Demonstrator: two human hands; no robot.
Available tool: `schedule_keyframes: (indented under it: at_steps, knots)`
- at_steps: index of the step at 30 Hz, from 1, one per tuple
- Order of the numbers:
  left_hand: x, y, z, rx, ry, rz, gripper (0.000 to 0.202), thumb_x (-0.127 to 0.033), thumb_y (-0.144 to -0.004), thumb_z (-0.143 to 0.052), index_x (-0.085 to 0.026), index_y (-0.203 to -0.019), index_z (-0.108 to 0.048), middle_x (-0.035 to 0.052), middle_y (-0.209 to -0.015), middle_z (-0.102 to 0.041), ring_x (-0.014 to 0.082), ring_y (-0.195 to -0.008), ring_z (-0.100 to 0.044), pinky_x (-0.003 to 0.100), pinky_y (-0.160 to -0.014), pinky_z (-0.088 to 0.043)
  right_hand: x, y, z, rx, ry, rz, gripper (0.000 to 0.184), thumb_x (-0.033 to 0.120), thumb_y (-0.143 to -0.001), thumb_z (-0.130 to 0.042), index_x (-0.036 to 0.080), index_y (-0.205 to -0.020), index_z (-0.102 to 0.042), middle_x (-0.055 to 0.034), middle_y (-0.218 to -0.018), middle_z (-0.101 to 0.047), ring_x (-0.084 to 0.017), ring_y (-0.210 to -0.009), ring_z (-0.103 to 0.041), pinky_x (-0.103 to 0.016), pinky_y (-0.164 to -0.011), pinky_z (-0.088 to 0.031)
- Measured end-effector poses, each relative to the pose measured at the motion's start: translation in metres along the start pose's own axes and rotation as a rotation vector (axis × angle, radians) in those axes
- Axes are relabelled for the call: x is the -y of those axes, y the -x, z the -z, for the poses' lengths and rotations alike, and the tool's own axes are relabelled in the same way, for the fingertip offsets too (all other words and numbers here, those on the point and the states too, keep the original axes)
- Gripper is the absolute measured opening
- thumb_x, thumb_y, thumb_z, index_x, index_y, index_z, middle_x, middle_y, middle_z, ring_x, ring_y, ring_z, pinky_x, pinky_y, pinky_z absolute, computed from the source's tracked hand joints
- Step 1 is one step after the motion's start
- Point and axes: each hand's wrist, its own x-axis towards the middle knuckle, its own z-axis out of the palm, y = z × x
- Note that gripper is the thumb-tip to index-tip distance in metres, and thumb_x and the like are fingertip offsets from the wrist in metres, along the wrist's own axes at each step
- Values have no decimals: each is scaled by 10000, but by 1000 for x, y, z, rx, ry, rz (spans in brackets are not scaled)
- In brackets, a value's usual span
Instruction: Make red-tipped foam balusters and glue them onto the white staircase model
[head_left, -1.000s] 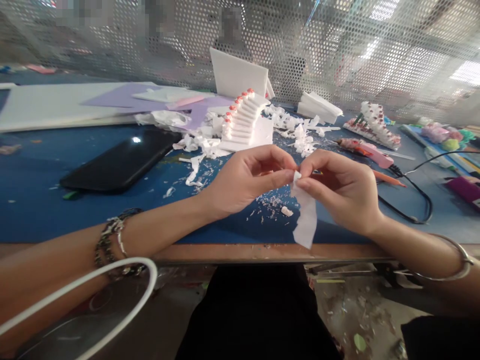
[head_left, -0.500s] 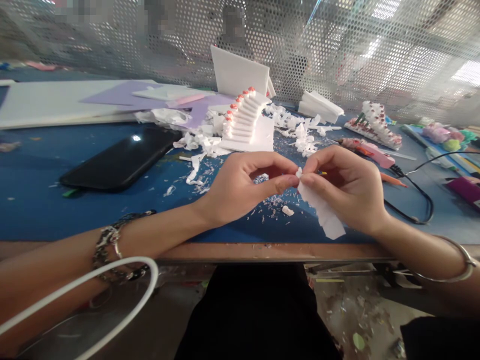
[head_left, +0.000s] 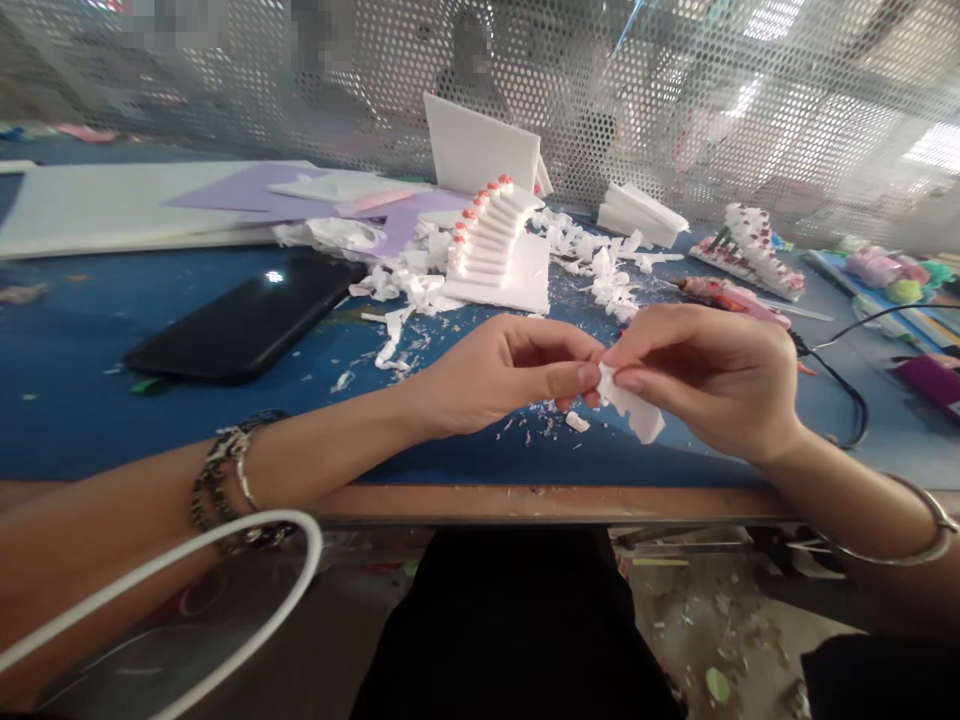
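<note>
A ragged-edged strip of thin white sheet (head_left: 636,412), paper or foam, is pinched between my two hands over the table's front part. My left hand (head_left: 517,375) is closed, thumb and forefinger on the strip's upper left end. Close beside it, my right hand (head_left: 712,375) grips the same piece between thumb and forefinger, and its loose end hangs below. Beyond the hands stands a small white foam staircase model (head_left: 491,240) with red-topped pieces along one side. A small white crumb (head_left: 577,422) lies beneath my fingers.
Torn white scraps (head_left: 409,290) surround the model. A black phone (head_left: 240,320) with its light on lies left. Right are a pink glue gun (head_left: 742,298) with a black cord, a second decorated model (head_left: 750,250) and a purple object (head_left: 930,380). Perforated metal (head_left: 570,120) closes the back.
My right hand has shifted slightly right and down, and turned. The strip's hanging end has swung up and shows shorter. My left hand has moved slightly lower, still pinching.
</note>
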Motion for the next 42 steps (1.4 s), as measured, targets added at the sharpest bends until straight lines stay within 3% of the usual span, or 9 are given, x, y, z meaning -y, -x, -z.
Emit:
schedule_keyframes:
  at_steps: [5, 8, 12, 19, 24, 34, 42]
  knots:
    - [-1, 2, -4, -237, -224, -34, 49, -181, -698, -641, -167, -705, -688, -32, -592, -632, 51, -503, -503, 141, -467, -400, -3, 1, -2, -47, 68, 2, 109, 91, -749, -596, 171, -820, -616, 14, -746, -631, -64, -671, -576, -194, -597, -493]
    - [-1, 5, -5, -304, -373, -71, 104, -217, -732, -615, -173, -767, -702, -22, -617, -642, 62, -523, -515, 150, -482, -408, -5, 1, -1, -36, 214, 45, 111, 87, -754, -595, 163, -830, -618, 3, -736, -628, -66, -657, -565, -198, -586, -476]
    - [-1, 5, -5, -276, -417, -89, 120, -235, -732, -619, -175, -798, -700, -16, -679, -662, 69, -573, -539, 144, -513, -424, -4, 1, 1, -20, 331, 105, 107, 113, -764, -599, 181, -844, -620, -3, -754, -634, -75, -672, -570, -213, -610, -472]
    - [-1, 0, -1, -235, -323, -11, 89, -209, -726, -617, -160, -752, -687, -30, -602, -619, 44, -506, -484, 125, -469, -396, -2, 0, 2, 22, 279, 34, 120, 132, -807, -545, 202, -866, -622, 16, -779, -646, -60, -669, -571, -193, -591, -469]
    - [1, -1, 3, -197, -269, 14, 90, -214, -742, -604, -164, -720, -674, -41, -566, -585, 40, -515, -485, 120, -494, -403, -1, -1, 5, 88, 287, 65, 153, 149, -786, -582, 220, -913, -628, 17, -799, -641, -67, -695, -578, -209, -638, -483]
    - [0, -1, 2, -167, -213, 72, 79, -190, -729, -605, -168, -695, -673, -31, -621, -644, 47, -538, -523, 127, -515, -421, -2, 1, 6, -6, 497, 254, 89, 160, -779, -598, 197, -846, -643, -14, -762, -634, -92, -703, -581, -240, -650, -490]
    - [2, 0, 4, -154, -295, 57, 109, -258, -742, -607, -177, -735, -680, -15, -651, -656, 70, -560, -547, 157, -517, -427, -5, 1, 7, 69, 412, 216, 143, 151, -805, -556, 216, -905, -634, -20, -822, -629, -99, -750, -582, -244, -674, -494]
